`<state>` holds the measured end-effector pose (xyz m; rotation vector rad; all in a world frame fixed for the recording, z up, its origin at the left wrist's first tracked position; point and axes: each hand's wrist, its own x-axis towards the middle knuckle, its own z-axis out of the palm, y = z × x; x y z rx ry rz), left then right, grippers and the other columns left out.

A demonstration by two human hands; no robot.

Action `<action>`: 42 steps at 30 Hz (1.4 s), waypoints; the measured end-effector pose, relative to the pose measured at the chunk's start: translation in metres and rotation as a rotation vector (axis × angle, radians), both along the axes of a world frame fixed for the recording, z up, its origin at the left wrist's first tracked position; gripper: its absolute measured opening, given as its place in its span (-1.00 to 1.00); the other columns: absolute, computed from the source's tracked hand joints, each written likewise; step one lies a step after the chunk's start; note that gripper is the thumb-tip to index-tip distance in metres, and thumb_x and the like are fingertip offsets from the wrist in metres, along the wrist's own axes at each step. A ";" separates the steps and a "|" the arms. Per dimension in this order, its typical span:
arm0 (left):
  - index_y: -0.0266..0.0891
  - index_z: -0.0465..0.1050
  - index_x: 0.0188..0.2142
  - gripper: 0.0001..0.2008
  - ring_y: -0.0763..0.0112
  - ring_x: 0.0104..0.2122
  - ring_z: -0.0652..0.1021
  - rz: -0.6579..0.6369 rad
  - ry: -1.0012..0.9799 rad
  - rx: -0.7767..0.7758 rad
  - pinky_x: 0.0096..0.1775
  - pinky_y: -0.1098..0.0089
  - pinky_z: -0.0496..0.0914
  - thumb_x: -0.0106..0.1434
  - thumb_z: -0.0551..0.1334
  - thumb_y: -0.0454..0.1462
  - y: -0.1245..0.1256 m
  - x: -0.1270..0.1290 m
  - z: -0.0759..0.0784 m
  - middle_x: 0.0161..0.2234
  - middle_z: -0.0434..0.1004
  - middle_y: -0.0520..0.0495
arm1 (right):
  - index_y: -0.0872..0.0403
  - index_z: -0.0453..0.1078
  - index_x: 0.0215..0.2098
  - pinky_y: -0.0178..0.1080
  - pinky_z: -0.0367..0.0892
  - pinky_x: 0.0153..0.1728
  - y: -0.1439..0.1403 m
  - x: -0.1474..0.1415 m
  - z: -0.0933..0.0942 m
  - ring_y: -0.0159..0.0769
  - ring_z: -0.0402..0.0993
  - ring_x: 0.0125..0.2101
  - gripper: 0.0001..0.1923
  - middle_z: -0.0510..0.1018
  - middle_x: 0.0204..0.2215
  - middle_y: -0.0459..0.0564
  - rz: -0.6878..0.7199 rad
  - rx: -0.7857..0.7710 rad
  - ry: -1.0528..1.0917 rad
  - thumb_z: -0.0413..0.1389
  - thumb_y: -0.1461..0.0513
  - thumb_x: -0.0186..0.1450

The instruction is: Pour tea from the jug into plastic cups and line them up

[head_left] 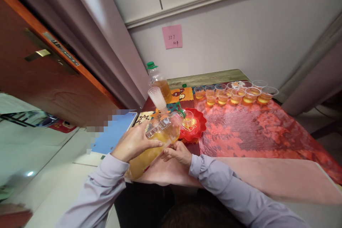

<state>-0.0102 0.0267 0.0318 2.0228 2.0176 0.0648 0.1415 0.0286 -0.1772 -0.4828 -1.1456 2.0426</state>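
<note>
sleeves: your two arms frame the tilted bottle (157, 139).
left hand (133, 142): fingers clamped over bottle.
right hand (177, 153): fingers together beneath; steady it.
cup (187, 117): on red tray (199, 130); tip slowly.

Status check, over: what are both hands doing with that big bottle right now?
Left hand and right hand both grip the tilted bottle. Its mouth is over the small cup on the red dish. Nothing in the way.

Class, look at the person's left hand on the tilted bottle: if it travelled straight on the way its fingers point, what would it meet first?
Probably the right hand, just beyond the left hand under the tilted bottle; depth is unclear.
</note>
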 end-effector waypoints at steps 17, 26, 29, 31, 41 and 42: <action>-0.15 0.43 0.14 -0.20 -0.14 -0.03 0.64 0.022 0.004 -0.032 -0.12 0.13 0.44 -0.03 0.41 0.16 0.001 0.002 0.002 -0.02 0.67 -0.19 | 0.16 0.55 -0.15 -0.14 0.59 -0.25 0.000 0.001 0.001 -0.24 0.64 -0.32 -0.30 0.65 -0.33 0.04 -0.011 -0.006 0.006 0.42 -0.23 0.06; -0.14 0.40 0.19 -0.15 -0.06 -0.10 0.65 0.015 -0.015 -0.045 -0.16 0.15 0.42 -0.02 0.42 0.17 0.003 -0.002 -0.002 -0.02 0.67 -0.16 | 0.16 0.55 -0.19 -0.14 0.58 -0.23 -0.001 0.000 0.001 -0.26 0.63 -0.34 -0.28 0.64 -0.36 0.02 -0.011 -0.016 -0.005 0.41 -0.26 0.03; -0.14 0.40 0.19 -0.16 -0.06 -0.11 0.64 0.018 -0.013 -0.043 -0.15 0.14 0.42 -0.02 0.42 0.17 0.003 -0.002 -0.002 -0.03 0.67 -0.16 | 0.16 0.55 -0.18 -0.14 0.58 -0.24 -0.001 0.001 0.003 -0.25 0.63 -0.33 -0.28 0.65 -0.33 0.04 -0.011 -0.023 -0.002 0.42 -0.25 0.03; -0.15 0.40 0.19 -0.16 -0.06 -0.11 0.64 0.025 -0.009 -0.045 -0.14 0.14 0.42 -0.02 0.42 0.16 0.003 -0.001 -0.002 -0.05 0.68 -0.17 | 0.16 0.56 -0.18 -0.15 0.58 -0.24 -0.001 0.001 0.004 -0.25 0.63 -0.33 -0.29 0.65 -0.33 0.05 -0.015 -0.028 0.002 0.43 -0.24 0.03; -0.15 0.38 0.23 -0.16 -0.05 -0.07 0.64 0.009 -0.042 -0.035 -0.11 0.15 0.42 0.00 0.42 0.10 0.003 0.000 -0.001 0.02 0.67 -0.15 | 0.17 0.57 -0.22 -0.16 0.57 -0.24 -0.001 0.001 0.006 -0.24 0.63 -0.33 -0.30 0.65 -0.35 0.05 -0.011 -0.051 -0.003 0.43 -0.24 0.01; -0.15 0.38 0.23 -0.15 -0.04 -0.08 0.65 0.009 -0.039 -0.042 -0.12 0.16 0.42 0.00 0.42 0.11 0.003 0.000 -0.001 0.00 0.68 -0.15 | 0.17 0.57 -0.22 -0.15 0.57 -0.24 -0.001 0.001 0.006 -0.24 0.63 -0.33 -0.30 0.65 -0.34 0.05 -0.012 -0.052 -0.004 0.43 -0.24 0.01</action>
